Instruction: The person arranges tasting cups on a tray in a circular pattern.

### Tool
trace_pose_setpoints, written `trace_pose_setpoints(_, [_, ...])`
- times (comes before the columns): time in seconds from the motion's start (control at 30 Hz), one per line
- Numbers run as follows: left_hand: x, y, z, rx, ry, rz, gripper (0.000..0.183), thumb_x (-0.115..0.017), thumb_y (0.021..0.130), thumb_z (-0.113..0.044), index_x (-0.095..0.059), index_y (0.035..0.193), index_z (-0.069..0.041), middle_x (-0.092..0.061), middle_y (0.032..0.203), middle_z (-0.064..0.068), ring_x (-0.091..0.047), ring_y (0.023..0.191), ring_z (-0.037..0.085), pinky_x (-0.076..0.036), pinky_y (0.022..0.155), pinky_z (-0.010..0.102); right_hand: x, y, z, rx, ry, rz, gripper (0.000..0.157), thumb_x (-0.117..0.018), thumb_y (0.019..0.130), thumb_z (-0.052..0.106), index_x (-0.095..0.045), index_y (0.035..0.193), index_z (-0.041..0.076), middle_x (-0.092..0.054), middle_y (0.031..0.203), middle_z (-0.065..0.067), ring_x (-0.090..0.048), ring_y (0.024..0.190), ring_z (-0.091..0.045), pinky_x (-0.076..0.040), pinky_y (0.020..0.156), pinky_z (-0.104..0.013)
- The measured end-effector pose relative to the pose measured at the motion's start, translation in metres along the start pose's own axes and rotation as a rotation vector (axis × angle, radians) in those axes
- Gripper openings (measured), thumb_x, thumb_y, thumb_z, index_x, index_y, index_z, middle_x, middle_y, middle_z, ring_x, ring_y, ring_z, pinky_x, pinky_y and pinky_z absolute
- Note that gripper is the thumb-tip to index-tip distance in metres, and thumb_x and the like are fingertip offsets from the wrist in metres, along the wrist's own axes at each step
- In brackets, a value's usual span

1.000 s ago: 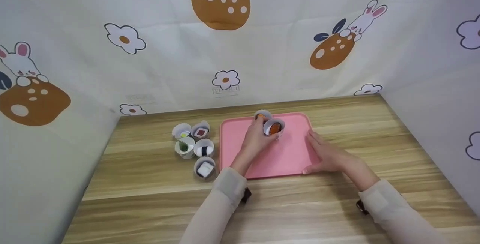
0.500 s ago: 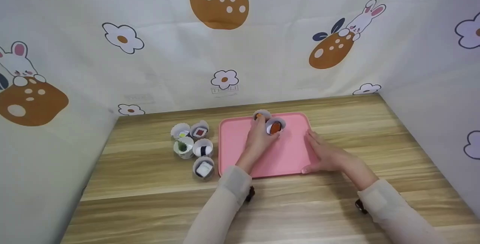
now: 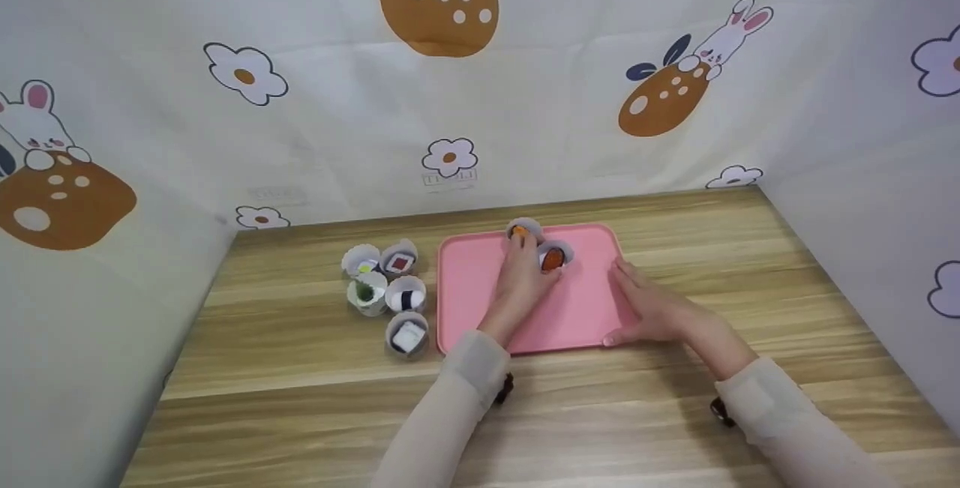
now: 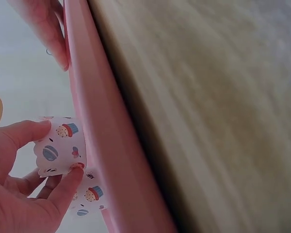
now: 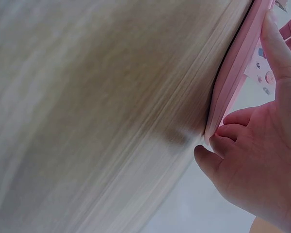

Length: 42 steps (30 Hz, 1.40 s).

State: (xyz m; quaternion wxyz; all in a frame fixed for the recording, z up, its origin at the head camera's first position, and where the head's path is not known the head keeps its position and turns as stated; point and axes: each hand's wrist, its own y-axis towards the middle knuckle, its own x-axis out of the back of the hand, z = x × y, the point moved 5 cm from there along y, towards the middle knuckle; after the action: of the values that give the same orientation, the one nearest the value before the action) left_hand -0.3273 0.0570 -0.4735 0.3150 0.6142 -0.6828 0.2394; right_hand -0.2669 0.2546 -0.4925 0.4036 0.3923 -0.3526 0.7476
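Note:
My left hand (image 3: 520, 279) grips a small white paper cup (image 4: 60, 148) printed with cupcakes, thumb on one side and fingers on the other. In the head view an orange-red toy sushi piece (image 3: 553, 259) shows inside that cup. Just behind it, at the far edge of the pink tray (image 3: 480, 308), stands a second paper cup (image 3: 529, 226) with an orange piece in it; my fingers partly cover it. My right hand (image 3: 656, 314) rests along the tray's right edge, fingers extended against the side and thumb at the near corner.
Left of the tray, several paper cups stand close together on the wooden table (image 3: 300, 428). They hold a yellow-topped piece, a red-centred roll, a green piece, a black-banded piece (image 3: 406, 300) and a white block (image 3: 409, 337). A patterned curtain (image 3: 337, 121) surrounds the table.
My left hand has shifted a little to the right with the cup, which sits slightly farther right on the tray. The right hand stays at the tray's edge.

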Motion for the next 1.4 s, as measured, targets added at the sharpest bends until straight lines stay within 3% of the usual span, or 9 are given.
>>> trace_pose_setpoints(0.33, [-0.002, -0.001, -0.004, -0.017, 0.062, 0.012, 0.049, -0.076, 0.089, -0.02, -0.054, 0.13, -0.008, -0.05, 0.135, 0.011, -0.056, 0.121, 0.024, -0.054, 0.096, 0.033, 0.0, 0.0, 0.0, 0.012, 0.006, -0.02, 0.122, -0.077, 0.078, 0.059, -0.011, 0.155, -0.01, -0.006, 0.164, -0.031, -0.012, 0.151, -0.048, -0.02, 0.122, -0.06])
trace_pose_setpoints(0.5, [-0.001, -0.002, -0.006, -0.024, 0.112, -0.015, 0.048, -0.076, 0.089, -0.019, -0.053, 0.131, -0.01, -0.047, 0.138, 0.012, -0.052, 0.125, 0.026, -0.054, 0.098, 0.034, 0.0, 0.0, 0.0, 0.004, 0.007, -0.02, 0.123, -0.076, 0.077, 0.06, -0.011, 0.155, -0.009, -0.005, 0.164, -0.03, -0.012, 0.151, -0.048, -0.02, 0.122, -0.059])
trace_pose_setpoints(0.83, [0.003, 0.0, -0.007, -0.026, 0.022, -0.057, 0.055, -0.075, 0.088, -0.01, -0.05, 0.136, -0.009, -0.036, 0.145, 0.013, -0.041, 0.134, 0.03, -0.049, 0.104, 0.038, 0.002, -0.001, 0.004, 0.013, -0.006, -0.017, 0.122, -0.076, 0.077, 0.06, -0.013, 0.155, -0.009, -0.006, 0.163, -0.031, -0.013, 0.15, -0.049, -0.02, 0.122, -0.059])
trace_pose_setpoints(1.1, [0.004, -0.001, -0.007, -0.013, 0.019, -0.05, 0.057, -0.076, 0.086, -0.005, -0.05, 0.137, -0.01, -0.035, 0.146, 0.012, -0.043, 0.133, 0.029, -0.05, 0.105, 0.039, 0.001, -0.001, 0.004, 0.013, 0.0, -0.016, 0.122, -0.076, 0.078, 0.06, -0.013, 0.155, -0.009, -0.005, 0.164, -0.03, -0.011, 0.151, -0.048, -0.018, 0.123, -0.059])
trace_pose_setpoints(1.4, [0.01, -0.001, -0.005, -0.019, 0.014, -0.059, 0.052, -0.076, 0.086, -0.005, -0.05, 0.132, -0.011, -0.046, 0.137, 0.009, -0.055, 0.122, 0.026, -0.056, 0.092, 0.034, 0.002, -0.002, 0.003, 0.022, -0.004, -0.025, 0.122, -0.077, 0.076, 0.06, -0.014, 0.154, -0.011, -0.006, 0.163, -0.032, -0.012, 0.15, -0.05, -0.02, 0.121, -0.06])
